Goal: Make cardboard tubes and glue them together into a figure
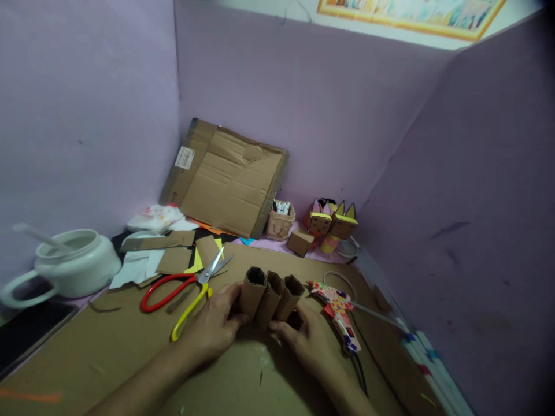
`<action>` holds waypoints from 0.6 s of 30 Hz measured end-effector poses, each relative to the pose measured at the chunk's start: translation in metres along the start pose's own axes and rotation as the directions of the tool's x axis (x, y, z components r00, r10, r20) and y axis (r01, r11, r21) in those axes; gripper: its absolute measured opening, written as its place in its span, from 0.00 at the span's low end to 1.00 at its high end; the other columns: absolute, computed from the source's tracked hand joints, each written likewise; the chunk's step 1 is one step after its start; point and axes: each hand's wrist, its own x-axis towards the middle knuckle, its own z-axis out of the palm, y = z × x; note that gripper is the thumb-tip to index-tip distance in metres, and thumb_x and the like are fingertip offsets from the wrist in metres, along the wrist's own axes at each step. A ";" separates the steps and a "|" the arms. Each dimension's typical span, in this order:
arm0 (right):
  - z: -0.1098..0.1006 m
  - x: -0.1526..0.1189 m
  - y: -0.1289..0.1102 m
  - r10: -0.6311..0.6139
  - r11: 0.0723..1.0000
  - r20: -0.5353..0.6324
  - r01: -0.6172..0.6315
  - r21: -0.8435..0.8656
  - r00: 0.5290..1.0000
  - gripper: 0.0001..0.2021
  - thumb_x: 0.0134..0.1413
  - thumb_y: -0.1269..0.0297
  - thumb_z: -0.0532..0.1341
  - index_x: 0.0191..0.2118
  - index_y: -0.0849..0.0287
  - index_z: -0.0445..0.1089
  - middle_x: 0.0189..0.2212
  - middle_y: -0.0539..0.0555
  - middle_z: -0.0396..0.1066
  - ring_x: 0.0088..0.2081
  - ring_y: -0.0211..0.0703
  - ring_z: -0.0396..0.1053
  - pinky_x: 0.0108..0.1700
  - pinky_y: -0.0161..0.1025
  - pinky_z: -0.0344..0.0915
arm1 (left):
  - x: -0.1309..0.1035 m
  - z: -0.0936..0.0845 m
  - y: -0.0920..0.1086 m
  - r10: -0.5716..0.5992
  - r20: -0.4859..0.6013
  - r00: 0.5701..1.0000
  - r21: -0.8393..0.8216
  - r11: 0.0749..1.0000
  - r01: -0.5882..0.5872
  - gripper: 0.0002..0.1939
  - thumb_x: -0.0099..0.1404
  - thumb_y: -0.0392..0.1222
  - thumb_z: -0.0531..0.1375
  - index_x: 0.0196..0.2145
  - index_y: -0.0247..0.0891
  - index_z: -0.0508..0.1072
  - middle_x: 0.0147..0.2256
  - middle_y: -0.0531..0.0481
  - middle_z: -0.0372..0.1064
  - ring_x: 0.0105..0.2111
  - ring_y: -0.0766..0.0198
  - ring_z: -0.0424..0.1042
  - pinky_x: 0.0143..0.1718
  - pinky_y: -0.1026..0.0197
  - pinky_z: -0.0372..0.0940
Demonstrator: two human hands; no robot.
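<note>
Three short cardboard tubes (269, 297) stand upright side by side on the cardboard sheet (208, 381), their open tops facing up. My left hand (221, 320) is closed on the leftmost tube, thumb in front and fingers behind its left side. From the other side, my right hand (306, 335) grips the rightmost tube, its thumb low at the front. Scissors (202, 280) with one red and one yellow handle lie spread apart just left of my left hand. A colourfully patterned glue gun (340, 315) rests right of my right hand, its nozzle toward the tubes.
At the left are a white pot (82, 266) with a handle and a dark phone-like slab (34, 332). Cardboard scraps (176, 260) lie behind the scissors. A flattened box (229, 179) leans on the wall; a pen holder (280, 222) and small cardboard figures (332, 222) stand beyond.
</note>
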 end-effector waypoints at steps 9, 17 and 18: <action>-0.004 0.002 0.009 -0.052 0.995 -0.015 0.050 -0.085 0.999 0.11 0.44 0.64 0.64 0.37 0.60 0.71 0.34 0.54 0.74 0.36 0.48 0.69 0.39 0.41 0.65 | 0.009 0.007 -0.014 0.010 0.009 1.000 -0.005 1.000 -0.010 0.20 0.55 0.35 0.59 0.46 0.41 0.69 0.43 0.48 0.74 0.43 0.54 0.72 0.44 0.55 0.66; -0.010 0.025 0.016 -0.043 0.999 -0.063 0.041 -0.026 0.997 0.15 0.45 0.62 0.64 0.41 0.61 0.70 0.38 0.54 0.74 0.38 0.46 0.70 0.38 0.39 0.67 | 0.042 0.000 0.001 0.092 -0.004 0.996 0.035 0.995 -0.092 0.19 0.54 0.33 0.60 0.45 0.36 0.69 0.40 0.48 0.74 0.38 0.57 0.71 0.41 0.57 0.66; -0.011 0.031 0.013 -0.052 0.998 -0.073 0.050 -0.022 0.996 0.14 0.46 0.62 0.63 0.41 0.61 0.71 0.37 0.54 0.74 0.37 0.46 0.71 0.37 0.39 0.67 | 0.048 -0.005 0.004 0.106 -0.011 0.994 0.056 0.993 -0.105 0.18 0.53 0.33 0.60 0.44 0.35 0.70 0.39 0.48 0.73 0.37 0.57 0.71 0.40 0.56 0.66</action>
